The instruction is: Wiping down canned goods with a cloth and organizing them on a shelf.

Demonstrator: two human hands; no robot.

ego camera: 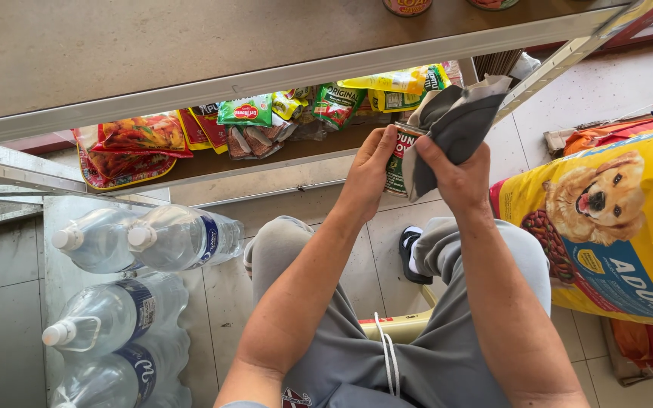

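- We take the metal shelf [281, 75] as our landmark; everything else is placed against it, starting at the left.
- Below the shelf's left end, large clear water bottles [137, 287] with white caps lie on their sides on the tiled floor.
- On the lower board of the shelf, towards its left, flat red snack packets [134, 143] lie in a loose overlapping pile.
- Further right on the same board, green and yellow pouches [326, 102] are crowded together.
- Just in front of the lower board's right part, our left hand [368, 174] curls its fingers around a small can [396, 162] with a dark green and red label, gripping it firmly from the left.
- The can stands roughly upright in the air, near the shelf's front edge and above our grey-trousered knees.
- Our right hand [459, 177] meets the can from the right, fingers closed on a grey cloth [455, 125] that is pressed against the can's side and bunches up above the hand.
- To the right of the shelf, a large yellow pet food bag [614, 227] with a dog's picture leans on the floor.
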